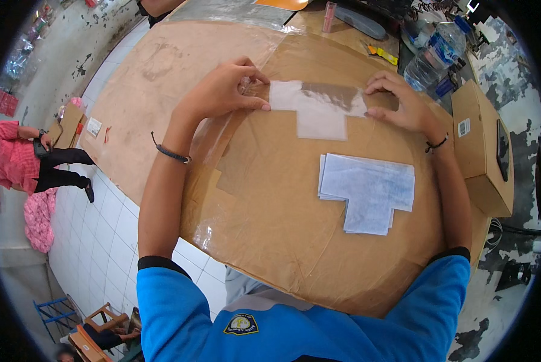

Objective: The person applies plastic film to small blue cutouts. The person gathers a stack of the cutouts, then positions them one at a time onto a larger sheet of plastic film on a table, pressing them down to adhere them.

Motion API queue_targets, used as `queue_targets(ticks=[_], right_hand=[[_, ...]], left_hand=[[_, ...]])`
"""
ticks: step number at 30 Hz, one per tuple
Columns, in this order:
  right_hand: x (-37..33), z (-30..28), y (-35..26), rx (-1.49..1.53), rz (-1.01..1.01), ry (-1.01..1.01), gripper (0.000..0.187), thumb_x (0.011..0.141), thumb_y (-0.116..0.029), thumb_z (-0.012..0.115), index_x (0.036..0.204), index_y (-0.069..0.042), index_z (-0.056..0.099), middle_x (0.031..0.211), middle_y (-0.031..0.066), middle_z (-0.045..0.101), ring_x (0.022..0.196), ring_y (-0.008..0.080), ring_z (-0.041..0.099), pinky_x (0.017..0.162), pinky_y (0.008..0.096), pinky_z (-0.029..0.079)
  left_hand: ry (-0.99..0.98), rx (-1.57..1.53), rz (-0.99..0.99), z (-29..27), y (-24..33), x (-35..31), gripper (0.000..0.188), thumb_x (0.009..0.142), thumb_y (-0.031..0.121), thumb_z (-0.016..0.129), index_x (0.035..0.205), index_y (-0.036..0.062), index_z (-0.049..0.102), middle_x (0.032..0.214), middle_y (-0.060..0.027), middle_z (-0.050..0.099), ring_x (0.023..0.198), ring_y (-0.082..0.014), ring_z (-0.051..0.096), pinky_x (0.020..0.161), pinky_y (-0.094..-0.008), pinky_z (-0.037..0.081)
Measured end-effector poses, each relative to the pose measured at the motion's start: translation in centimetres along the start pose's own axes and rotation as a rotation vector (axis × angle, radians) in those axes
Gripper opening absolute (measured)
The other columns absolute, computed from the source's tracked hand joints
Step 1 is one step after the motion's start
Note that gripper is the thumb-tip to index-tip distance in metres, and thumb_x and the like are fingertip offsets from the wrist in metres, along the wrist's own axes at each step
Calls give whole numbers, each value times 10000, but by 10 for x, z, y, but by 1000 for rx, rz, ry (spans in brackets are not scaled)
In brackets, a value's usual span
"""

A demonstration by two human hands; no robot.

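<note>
2 hands pinched a clear T-shaped plastic sheet (319, 111) flat near the bench's (264, 211) far edge: left hand (222, 90) gripped its left end, right hand (403, 105) its right. A white T-shaped paper stack (370, 190) lay nearer the right edge.

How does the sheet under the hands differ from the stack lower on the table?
The clear sheet is single and see-through; the stack is several opaque bluish-white sheets. The left hand and right hand pinch the clear sheet's ends; the stack lies untouched. Both share a T-like outline and lie flat on the brown table.
</note>
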State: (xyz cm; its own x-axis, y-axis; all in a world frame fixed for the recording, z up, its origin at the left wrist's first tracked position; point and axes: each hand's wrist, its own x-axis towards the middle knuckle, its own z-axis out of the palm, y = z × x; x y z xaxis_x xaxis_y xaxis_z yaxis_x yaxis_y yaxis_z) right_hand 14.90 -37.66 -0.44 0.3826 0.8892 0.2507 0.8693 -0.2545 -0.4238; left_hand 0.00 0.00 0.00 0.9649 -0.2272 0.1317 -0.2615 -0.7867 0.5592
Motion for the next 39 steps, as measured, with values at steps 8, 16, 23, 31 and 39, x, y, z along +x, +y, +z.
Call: queue_targets(ticks=[8, 16, 23, 31, 39], right_hand=[[-1, 2, 2, -7, -51, 62, 323, 843, -247, 815, 1043, -26, 690, 1105, 103, 640, 1076, 288, 619, 961, 372, 475], [1, 3, -3, -15, -20, 32, 306, 852, -252, 808, 1035, -27, 712, 1103, 99, 643, 1079, 282, 622, 961, 373, 477], [2, 1, -3, -13, -11, 2, 379, 870, -303, 789, 1111, -28, 692, 1129, 120, 644, 1102, 310, 614, 991, 381, 468], [9, 27, -18, -206, 53, 141, 561, 912, -374, 739, 1339, -37, 599, 1168, 143, 632, 1161, 326, 569, 1023, 398, 444], [12, 29, -23, -48, 124, 87, 397, 932, -292, 728, 1221, -36, 640, 1055, 124, 611, 1051, 265, 582, 934, 378, 463]], left_hand=[[32, -43, 20, 4, -1, -1, 454, 739, 281, 906, 1117, 75, 761, 1108, -78, 635, 1033, -236, 608, 903, -361, 502], [0, -25, 13, 0, -2, -2, 476, 727, 302, 912, 1119, 77, 765, 1092, -79, 638, 1010, -238, 608, 881, -360, 503], [-7, 2, 49, 0, 0, 0, 569, 735, 342, 904, 1206, 78, 726, 1070, -98, 627, 1000, -246, 600, 880, -358, 502], [133, 159, 148, 21, 0, 3, 615, 734, 472, 874, 1178, 77, 718, 1089, -140, 651, 1039, -319, 631, 900, -409, 517], [63, 13, 85, 22, 5, 4, 563, 758, 413, 875, 1156, 56, 699, 1073, -145, 633, 1034, -303, 624, 906, -401, 516]])
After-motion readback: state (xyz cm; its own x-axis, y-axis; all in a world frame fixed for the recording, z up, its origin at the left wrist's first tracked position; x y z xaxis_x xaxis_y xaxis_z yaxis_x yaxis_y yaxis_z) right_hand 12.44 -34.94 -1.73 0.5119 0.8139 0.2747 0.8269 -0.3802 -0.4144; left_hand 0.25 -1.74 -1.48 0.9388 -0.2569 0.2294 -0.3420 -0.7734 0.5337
